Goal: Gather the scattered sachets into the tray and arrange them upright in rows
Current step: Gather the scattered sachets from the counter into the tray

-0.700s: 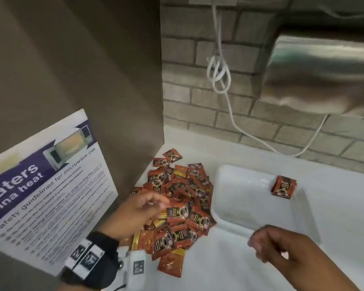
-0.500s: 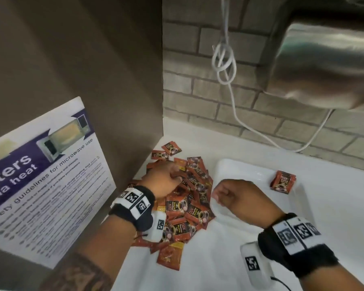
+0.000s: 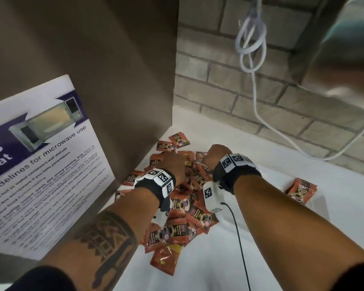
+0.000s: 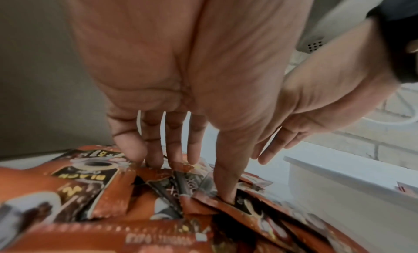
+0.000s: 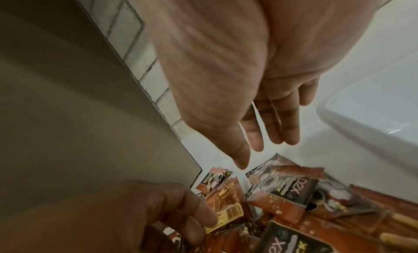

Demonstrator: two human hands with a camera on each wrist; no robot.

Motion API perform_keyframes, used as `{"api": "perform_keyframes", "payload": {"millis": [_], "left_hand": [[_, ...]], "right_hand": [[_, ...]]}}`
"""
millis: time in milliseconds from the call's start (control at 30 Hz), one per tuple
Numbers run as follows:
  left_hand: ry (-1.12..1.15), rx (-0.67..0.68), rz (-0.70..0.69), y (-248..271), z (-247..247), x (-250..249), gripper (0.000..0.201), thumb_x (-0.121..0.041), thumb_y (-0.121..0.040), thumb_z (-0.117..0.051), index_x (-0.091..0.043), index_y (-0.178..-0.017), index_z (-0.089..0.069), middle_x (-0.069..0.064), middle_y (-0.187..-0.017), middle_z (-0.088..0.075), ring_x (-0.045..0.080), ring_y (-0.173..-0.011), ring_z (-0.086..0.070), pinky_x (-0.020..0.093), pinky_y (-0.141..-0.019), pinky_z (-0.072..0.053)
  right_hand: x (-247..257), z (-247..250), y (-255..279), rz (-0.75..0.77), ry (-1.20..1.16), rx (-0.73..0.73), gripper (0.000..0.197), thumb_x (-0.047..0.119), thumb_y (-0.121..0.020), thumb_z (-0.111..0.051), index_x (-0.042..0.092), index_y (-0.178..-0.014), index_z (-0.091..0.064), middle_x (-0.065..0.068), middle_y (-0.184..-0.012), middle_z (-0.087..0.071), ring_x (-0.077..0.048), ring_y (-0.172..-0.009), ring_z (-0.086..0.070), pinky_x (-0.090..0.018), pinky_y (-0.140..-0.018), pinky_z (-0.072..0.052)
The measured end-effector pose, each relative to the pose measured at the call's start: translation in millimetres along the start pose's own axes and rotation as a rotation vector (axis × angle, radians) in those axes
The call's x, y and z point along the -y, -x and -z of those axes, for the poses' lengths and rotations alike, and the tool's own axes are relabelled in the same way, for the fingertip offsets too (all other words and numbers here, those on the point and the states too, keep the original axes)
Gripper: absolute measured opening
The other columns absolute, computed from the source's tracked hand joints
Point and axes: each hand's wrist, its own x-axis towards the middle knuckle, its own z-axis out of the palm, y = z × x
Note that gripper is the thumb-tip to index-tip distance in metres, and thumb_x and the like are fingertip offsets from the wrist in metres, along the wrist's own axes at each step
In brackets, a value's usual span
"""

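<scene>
Many orange-red coffee sachets [image 3: 189, 211] lie in a loose pile on the white counter beside the brown side wall. My left hand [image 3: 172, 162] is dug into the far part of the pile, with its fingers [image 4: 158, 149] and thumb closing on a clump of sachets [image 4: 176, 181]. Close to its right hovers my right hand [image 3: 216, 153], whose fingers [image 5: 282, 128] are straight and hold nothing just above the sachets. The white tray [image 3: 322, 203] sits to the right, largely hidden by my right forearm. A small stack of sachets [image 3: 302, 191] lies in it.
A brown cabinet wall [image 3: 124, 80] bearing a microwave safety poster [image 3: 40, 164] closes off the left. A brick wall [image 3: 261, 101] with a looped white cable [image 3: 250, 45] stands behind. A steel appliance [image 3: 345, 49] hangs at the upper right.
Both hands have reached forward onto the far part of the pile. The right hand crossed left from the tray's front to beside the left hand.
</scene>
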Motion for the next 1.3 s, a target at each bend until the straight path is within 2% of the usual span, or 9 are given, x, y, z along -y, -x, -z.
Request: {"api": "perform_keyframes", "payload": {"millis": [133,233,333,500,600,733,900,1133,1300], "left_hand": [[0.09,-0.013,0.018,2,3,2,0.028,-0.014,-0.083,-0.078,-0.007,-0.108,-0.068,0.009,-0.107,-0.071,0.023,-0.098,-0.068,0.03,-0.084,-0.057],[0.154,-0.024,0.023,3,6,3,0.04,-0.013,-0.082,-0.08,-0.007,-0.119,-0.064,0.009,-0.116,-0.069,0.025,-0.107,-0.066,0.03,-0.09,-0.053],[0.206,-0.032,0.038,-2,6,6,0.058,-0.015,-0.077,-0.085,-0.008,-0.127,-0.056,0.012,-0.125,-0.063,0.028,-0.115,-0.061,0.031,-0.09,-0.05],[0.261,0.004,0.071,-8,11,9,0.076,-0.018,-0.073,-0.088,-0.012,-0.137,-0.048,0.01,-0.132,-0.06,0.028,-0.119,-0.059,0.033,-0.096,-0.05],[0.267,0.02,0.041,-7,14,10,0.066,-0.019,-0.07,-0.09,-0.015,-0.128,-0.06,0.005,-0.126,-0.065,0.025,-0.115,-0.061,0.03,-0.092,-0.05],[0.364,0.034,0.03,-6,13,17,0.047,-0.007,-0.067,-0.088,-0.024,-0.106,-0.07,-0.004,-0.116,-0.067,0.017,-0.102,-0.062,0.028,-0.082,-0.053],[0.401,0.041,0.0,-2,20,21,0.037,-0.01,-0.079,-0.08,-0.027,-0.111,-0.07,-0.004,-0.123,-0.065,0.017,-0.106,-0.063,0.032,-0.089,-0.054],[0.432,0.005,0.038,7,53,28,0.032,-0.004,-0.087,-0.068,-0.019,-0.116,-0.07,0.0,-0.11,-0.066,0.019,-0.081,-0.069,0.027,-0.061,-0.054],[0.437,-0.05,0.158,20,64,35,0.026,-0.006,-0.091,-0.057,-0.006,-0.115,-0.066,0.015,-0.108,-0.07,0.032,-0.098,-0.069,0.041,-0.087,-0.059]], "right_hand": [[10,-9,-1,-0.013,0.089,0.015,0.021,0.027,-0.081,-0.068,0.018,-0.098,-0.061,-0.008,-0.11,-0.066,-0.032,-0.106,-0.064,-0.048,-0.101,-0.05],[12,-10,2,-0.023,0.237,0.08,0.056,0.015,-0.08,-0.068,0.015,-0.133,-0.05,-0.011,-0.129,-0.054,-0.034,-0.126,-0.052,-0.052,-0.111,-0.039],[14,-13,-6,-0.089,0.208,0.081,0.066,0.017,-0.082,-0.069,0.011,-0.14,-0.036,-0.013,-0.138,-0.044,-0.035,-0.134,-0.041,-0.053,-0.115,-0.028],[13,-21,-30,-0.182,-0.107,-0.025,0.063,0.017,-0.081,-0.07,0.005,-0.133,-0.036,-0.014,-0.124,-0.06,-0.037,-0.118,-0.059,-0.053,-0.109,-0.038],[4,-21,-38,-0.087,-0.098,-0.067,0.017,0.022,-0.08,-0.071,0.015,-0.089,-0.058,-0.006,-0.096,-0.067,-0.029,-0.093,-0.068,-0.036,-0.078,-0.055],[-4,-8,-34,0.027,-0.124,-0.061,0.033,0.036,-0.086,-0.07,0.019,-0.062,-0.056,0.005,-0.062,-0.057,-0.01,-0.056,-0.054,-0.021,-0.048,-0.034],[-10,18,-17,0.078,-0.139,-0.157,0.025,0.029,-0.088,-0.069,0.014,-0.07,-0.059,-0.001,-0.073,-0.061,-0.017,-0.063,-0.053,-0.022,-0.049,-0.034],[-8,20,-2,0.114,0.089,0.26,0.031,0.048,-0.077,-0.076,0.021,-0.071,-0.063,0.005,-0.071,-0.066,-0.016,-0.065,-0.061,-0.026,-0.058,-0.044],[2,-6,0,0.122,0.238,0.257,0.023,0.041,-0.074,-0.073,0.023,-0.07,-0.06,0.004,-0.075,-0.067,-0.017,-0.068,-0.063,-0.027,-0.061,-0.045]]}}
